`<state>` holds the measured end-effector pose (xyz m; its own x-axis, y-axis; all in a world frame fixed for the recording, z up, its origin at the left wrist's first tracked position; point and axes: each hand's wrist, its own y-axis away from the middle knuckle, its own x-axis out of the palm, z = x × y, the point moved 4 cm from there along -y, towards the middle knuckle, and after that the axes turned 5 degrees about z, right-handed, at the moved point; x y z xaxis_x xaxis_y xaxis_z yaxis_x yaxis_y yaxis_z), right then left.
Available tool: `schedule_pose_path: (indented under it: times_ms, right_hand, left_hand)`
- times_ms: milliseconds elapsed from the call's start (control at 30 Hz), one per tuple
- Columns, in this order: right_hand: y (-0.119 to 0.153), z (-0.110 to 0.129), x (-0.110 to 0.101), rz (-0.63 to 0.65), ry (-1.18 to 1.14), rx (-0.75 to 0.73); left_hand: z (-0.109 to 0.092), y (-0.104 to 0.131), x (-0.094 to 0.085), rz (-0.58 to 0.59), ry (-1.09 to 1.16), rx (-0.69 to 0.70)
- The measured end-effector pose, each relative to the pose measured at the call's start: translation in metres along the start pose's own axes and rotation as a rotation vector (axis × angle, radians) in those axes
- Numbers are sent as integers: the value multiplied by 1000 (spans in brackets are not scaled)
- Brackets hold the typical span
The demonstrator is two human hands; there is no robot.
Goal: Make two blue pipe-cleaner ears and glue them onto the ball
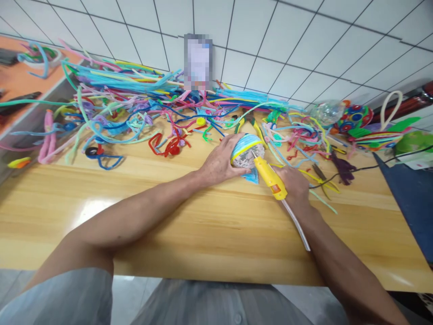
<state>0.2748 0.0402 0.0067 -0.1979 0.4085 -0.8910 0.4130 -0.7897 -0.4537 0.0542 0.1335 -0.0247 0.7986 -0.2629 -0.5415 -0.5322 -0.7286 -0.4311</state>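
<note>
My left hand (221,161) is wrapped round the side of a ball (248,155) partly covered in blue and yellow pipe cleaners, with a bare greyish, clear-looking patch facing me. A blue strip (251,176) shows under the ball. In my right hand (293,184) is a yellow hot glue gun (270,178), its metal nozzle at the bare patch beside the yellow band; whether it touches cannot be made out. A clear glue stick (297,225) pokes out of the gun's rear end. The gun's handle is hidden in my fingers.
Heaped pipe cleaners (135,81) line the tiled wall. Yellow-handled pliers (252,123) lie behind the ball, other pliers (320,175) to the right. A phone (198,61) leans on the wall. A black cord (358,169) crosses the right side, near finished decorated balls (356,115).
</note>
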Motion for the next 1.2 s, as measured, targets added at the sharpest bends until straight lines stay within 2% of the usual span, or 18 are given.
schedule_pose_path:
  times_ms: [100, 400, 600, 833, 1033, 1200]
  right_hand:
    - [-1, 5, -4, -73, -9, -69]
    - [-1, 8, -3, -77, -3, -105]
    - [2, 5, -3, -118, -15, -71]
    - [4, 2, 2, -49, -10, -43]
    - [5, 0, 0, -126, -20, -62]
    - [5, -2, 1, -91, -34, -52]
  left_hand:
    - [0, 0, 0, 4, -6, 4]
    - [-1, 0, 0, 4, -19, 35]
    - [-2, 0, -1, 12, -29, 30]
    - [-1, 0, 0, 8, -25, 39]
    - [-2, 1, 0, -5, -28, 58]
    - [-2, 1, -1, 1, -37, 46]
